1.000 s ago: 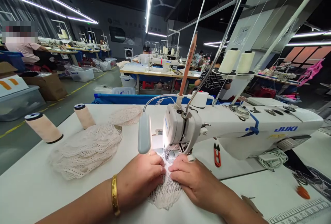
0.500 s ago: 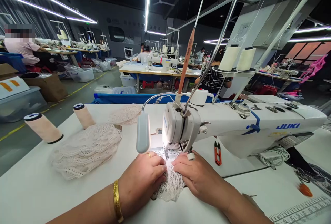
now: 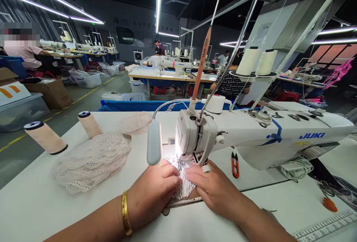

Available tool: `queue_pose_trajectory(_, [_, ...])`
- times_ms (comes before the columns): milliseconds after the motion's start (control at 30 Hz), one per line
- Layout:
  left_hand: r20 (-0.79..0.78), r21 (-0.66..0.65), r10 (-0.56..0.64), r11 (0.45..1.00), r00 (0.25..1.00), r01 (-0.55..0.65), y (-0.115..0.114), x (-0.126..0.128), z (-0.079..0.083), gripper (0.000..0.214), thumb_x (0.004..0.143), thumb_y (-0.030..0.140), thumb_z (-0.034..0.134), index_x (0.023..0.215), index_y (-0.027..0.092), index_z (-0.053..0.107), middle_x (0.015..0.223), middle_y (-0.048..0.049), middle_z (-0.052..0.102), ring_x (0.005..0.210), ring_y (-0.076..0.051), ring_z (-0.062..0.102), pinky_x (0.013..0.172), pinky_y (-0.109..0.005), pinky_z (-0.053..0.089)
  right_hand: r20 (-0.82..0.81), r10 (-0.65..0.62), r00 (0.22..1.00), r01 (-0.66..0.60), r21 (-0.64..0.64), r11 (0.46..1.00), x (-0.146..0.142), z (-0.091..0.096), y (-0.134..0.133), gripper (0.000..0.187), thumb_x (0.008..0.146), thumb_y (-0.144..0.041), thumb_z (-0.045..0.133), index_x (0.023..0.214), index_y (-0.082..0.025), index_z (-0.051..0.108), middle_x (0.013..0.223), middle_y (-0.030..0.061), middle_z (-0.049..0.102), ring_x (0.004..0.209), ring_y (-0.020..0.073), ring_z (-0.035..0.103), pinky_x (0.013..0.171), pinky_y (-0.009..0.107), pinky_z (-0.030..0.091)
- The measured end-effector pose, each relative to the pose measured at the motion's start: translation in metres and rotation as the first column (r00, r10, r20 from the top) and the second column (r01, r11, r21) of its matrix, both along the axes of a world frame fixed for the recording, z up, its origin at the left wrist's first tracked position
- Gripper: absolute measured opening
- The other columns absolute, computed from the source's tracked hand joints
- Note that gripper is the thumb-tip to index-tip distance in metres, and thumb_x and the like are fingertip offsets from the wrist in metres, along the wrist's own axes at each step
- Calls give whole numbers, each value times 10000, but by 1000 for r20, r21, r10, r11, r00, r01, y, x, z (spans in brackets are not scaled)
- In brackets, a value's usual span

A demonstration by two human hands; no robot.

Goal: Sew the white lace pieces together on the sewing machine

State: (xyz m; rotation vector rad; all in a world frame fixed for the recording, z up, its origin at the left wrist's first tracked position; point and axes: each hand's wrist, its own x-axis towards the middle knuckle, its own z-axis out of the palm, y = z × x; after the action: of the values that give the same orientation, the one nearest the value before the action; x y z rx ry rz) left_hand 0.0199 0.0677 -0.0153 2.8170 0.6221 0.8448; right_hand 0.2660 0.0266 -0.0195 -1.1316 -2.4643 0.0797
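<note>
A white JUKI sewing machine (image 3: 262,137) stands on the white table (image 3: 33,204). A small piece of white lace (image 3: 182,182) lies under its needle. My left hand (image 3: 152,193), with a gold bangle on the wrist, presses flat on the lace's left side. My right hand (image 3: 214,191) presses on its right side, a white band on one finger. Both hands sit just in front of the presser foot. A grey lamp head (image 3: 154,143) on a gooseneck hangs over my left hand.
A heap of white lace (image 3: 92,160) lies at the left, a smaller heap (image 3: 135,123) behind it. Two beige thread cones (image 3: 46,137) lie at the far left. Red thread snips (image 3: 235,164) rest beside the machine. Other workers sit at benches behind.
The lace has fed away from me under the needle, so less of it shows in front of my hands. Both hands have slid forward with it.
</note>
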Motion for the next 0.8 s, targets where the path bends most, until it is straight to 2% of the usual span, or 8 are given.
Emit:
queue_pose_trajectory(100, [-6,-36,-80,996,997,80,-11,-1,4,264,959,45,526,964,227,717,922,-23,746,815,-202,635,788,-346,454,-37,135,990,-137,-30,990,0,3,-6,325,901,15,508,997,-241,683,1016,10,752,914,210,617,789,342,437])
queue_pose_trajectory(200, [-26,-49,-85,995,996,83,-16,-1,4,240,942,42,554,913,225,705,904,-5,744,790,-194,618,782,-350,426,-67,184,981,-185,-9,983,0,5,-9,283,896,12,517,946,-226,661,993,-5,741,861,184,605,738,330,397])
queue_pose_trajectory(367, [-11,-16,-69,998,998,69,-14,0,1,269,943,43,537,939,234,727,896,6,755,763,-193,607,794,-369,413,-60,163,985,-163,10,987,-1,2,-8,276,923,5,505,939,-226,656,972,7,735,863,191,600,740,331,395])
queue_pose_trajectory(467, [-5,3,-53,999,999,53,-10,0,0,277,938,41,518,891,221,723,880,5,756,740,-190,606,790,-375,418,-36,128,991,-128,3,992,-3,0,-5,279,945,-3,507,966,-233,664,950,29,731,889,210,613,761,334,425])
queue_pose_trajectory(567, [-5,29,-33,999,999,33,-6,1,-1,287,959,41,518,922,217,742,899,2,768,762,-190,637,804,-372,435,-32,94,995,-94,10,996,-5,-3,-2,284,957,-9,512,997,-240,673,935,38,726,897,219,620,804,339,465])
queue_pose_trajectory(800, [-51,67,18,998,999,-15,8,-1,-5,264,995,73,558,934,215,772,926,-15,776,827,-192,689,802,-336,485,-40,10,999,-9,27,1000,-6,-11,4,407,856,38,495,1070,-247,690,1055,51,744,954,233,646,866,360,520])
